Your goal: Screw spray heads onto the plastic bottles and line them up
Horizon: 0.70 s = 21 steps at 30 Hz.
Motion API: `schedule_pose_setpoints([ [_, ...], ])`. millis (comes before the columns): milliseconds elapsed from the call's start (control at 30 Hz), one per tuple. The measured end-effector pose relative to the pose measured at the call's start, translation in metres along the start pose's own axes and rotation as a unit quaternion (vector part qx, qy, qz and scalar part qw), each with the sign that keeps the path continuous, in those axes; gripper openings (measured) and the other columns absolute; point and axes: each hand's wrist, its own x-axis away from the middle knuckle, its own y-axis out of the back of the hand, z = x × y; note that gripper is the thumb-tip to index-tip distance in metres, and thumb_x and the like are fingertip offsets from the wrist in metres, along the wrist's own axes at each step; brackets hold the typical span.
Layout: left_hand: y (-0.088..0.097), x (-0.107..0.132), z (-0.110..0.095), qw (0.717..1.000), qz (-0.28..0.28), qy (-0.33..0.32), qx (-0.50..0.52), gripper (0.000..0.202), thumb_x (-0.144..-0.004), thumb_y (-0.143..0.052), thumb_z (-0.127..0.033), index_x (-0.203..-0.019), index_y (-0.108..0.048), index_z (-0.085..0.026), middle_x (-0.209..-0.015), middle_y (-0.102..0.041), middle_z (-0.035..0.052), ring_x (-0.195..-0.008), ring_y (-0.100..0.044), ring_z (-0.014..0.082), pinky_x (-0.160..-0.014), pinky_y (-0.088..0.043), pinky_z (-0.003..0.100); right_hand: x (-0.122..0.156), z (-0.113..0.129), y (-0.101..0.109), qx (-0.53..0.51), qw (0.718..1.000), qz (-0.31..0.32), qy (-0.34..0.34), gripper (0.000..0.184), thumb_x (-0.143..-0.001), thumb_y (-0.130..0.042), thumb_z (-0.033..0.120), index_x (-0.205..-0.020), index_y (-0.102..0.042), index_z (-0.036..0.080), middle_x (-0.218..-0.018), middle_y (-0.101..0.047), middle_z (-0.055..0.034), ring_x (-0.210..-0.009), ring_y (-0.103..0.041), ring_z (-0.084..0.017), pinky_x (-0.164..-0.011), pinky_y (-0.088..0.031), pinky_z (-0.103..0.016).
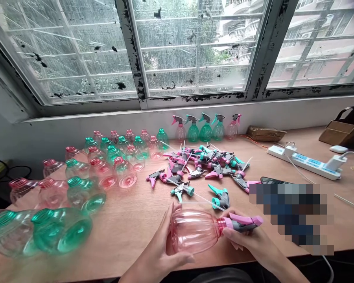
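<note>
A clear pink bottle lies sideways above the front of the table, its neck pointing right. My left hand is closed around its base end, fingers behind and thumb below. At the neck, my right hand grips a pink and grey trigger sprayer, whose collar meets the bottle's mouth. Whether the collar is fully tightened cannot be seen. Just beyond my hands lie a turquoise and grey trigger sprayer and another turquoise one with its tube stretching right.
A pile of trigger sprayers covers the middle. Open pink and green bottles stand in rows at left. Several bottles with sprayers fitted line the wall. To the right are a power strip, a partly blurred phone and a cardboard box.
</note>
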Motion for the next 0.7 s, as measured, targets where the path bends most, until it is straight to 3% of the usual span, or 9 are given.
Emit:
schedule_pose_setpoints([
  [133,0.0,-0.002,0.002,0.999,-0.002,-0.031,-0.027,0.114,-0.076,-0.089,-0.03,-0.163,-0.016,-0.035,-0.171,-0.03,0.0095,-0.157,-0.028,0.0341,-0.129,-0.017,0.057,-0.001,0.0,-0.002,-0.028,1.0,0.0,0.001,0.035,-0.085,-0.079,0.05,-0.091,-0.063,0.019,-0.056,-0.048,0.0088,-0.047,-0.036,-0.008,-0.046,-0.026,-0.021],
  [267,0.0,-0.001,0.0,0.996,-0.008,-0.061,-0.061,0.091,-0.093,-0.069,-0.025,-0.162,-0.012,-0.043,-0.169,-0.034,0.0051,-0.155,-0.034,0.029,-0.129,-0.018,0.055,0.0,0.002,-0.005,-0.001,1.0,-0.025,-0.013,0.04,-0.078,-0.083,0.052,-0.094,-0.068,0.019,-0.061,-0.05,0.0069,-0.051,-0.033,-0.009,-0.047,-0.024,-0.023],
  [333,0.0,-0.001,0.003,0.995,-0.01,-0.072,-0.067,0.087,-0.097,-0.064,-0.028,-0.161,-0.008,-0.046,-0.171,-0.03,0.0033,-0.156,-0.031,0.0285,-0.129,-0.013,0.057,0.0,0.003,-0.005,0.021,0.999,-0.034,-0.019,0.042,-0.077,-0.084,0.053,-0.097,-0.071,0.019,-0.064,-0.052,0.0054,-0.053,-0.034,-0.009,-0.048,-0.024,-0.023],
  [467,0.001,0.0,0.007,0.999,0.01,-0.04,-0.001,0.102,-0.093,-0.068,-0.046,-0.161,0.008,-0.043,-0.175,-0.016,0.0024,-0.16,-0.015,0.0294,-0.129,-0.008,0.058,0.0,0.001,-0.004,0.026,0.999,-0.02,-0.013,0.036,-0.075,-0.085,0.051,-0.09,-0.071,0.021,-0.062,-0.052,0.0055,-0.052,-0.038,-0.01,-0.047,-0.028,-0.023],
  [567,0.002,0.0,-0.001,0.999,0.016,-0.004,0.036,0.089,-0.095,-0.061,-0.054,-0.163,-0.007,-0.036,-0.175,-0.016,0.0031,-0.161,-0.008,0.0285,-0.13,-0.011,0.053,0.0,-0.001,-0.003,0.002,1.0,-0.015,-0.005,0.036,-0.078,-0.084,0.051,-0.096,-0.072,0.021,-0.059,-0.05,0.0068,-0.049,-0.038,-0.009,-0.045,-0.03,-0.022],
  [700,0.001,-0.002,-0.004,0.999,0.003,-0.012,0.039,0.093,-0.088,-0.075,-0.047,-0.162,-0.02,-0.039,-0.173,-0.026,0.0039,-0.157,-0.028,0.0328,-0.129,-0.025,0.052,-0.003,-0.001,-0.002,-0.037,0.999,-0.033,-0.014,0.04,-0.079,-0.084,0.049,-0.103,-0.074,0.019,-0.058,-0.052,0.0066,-0.048,-0.038,-0.009,-0.047,-0.033,-0.022],
])
